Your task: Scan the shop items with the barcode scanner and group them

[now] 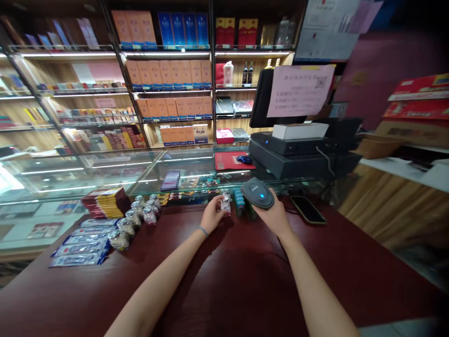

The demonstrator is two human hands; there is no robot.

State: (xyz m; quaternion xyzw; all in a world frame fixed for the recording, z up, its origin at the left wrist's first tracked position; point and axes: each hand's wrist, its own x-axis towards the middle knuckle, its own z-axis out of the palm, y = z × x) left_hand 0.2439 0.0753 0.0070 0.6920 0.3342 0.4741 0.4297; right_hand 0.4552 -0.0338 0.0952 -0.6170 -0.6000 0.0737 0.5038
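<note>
My left hand (213,216) is closed around a small clear jar (226,207) with a silver lid and reddish-white contents, at the table's far edge. In my right hand (274,217) is a dark grey barcode scanner (258,193) with a blue light on top, its head turned toward the jar. Between the two hands stand small green-blue packs (239,202), partly hidden by the scanner. To the left, several similar jars (133,218) stand in rows beside blue-and-white packets (84,243) and a stack of red and yellow boxes (106,203).
A phone (307,209) lies right of my right hand. Behind the dark red table (231,285) runs a glass display counter (154,171). A computer mouse (244,159) sits on a red mat (228,161), left of the black till (298,157). Stocked shelves (168,89) line the back.
</note>
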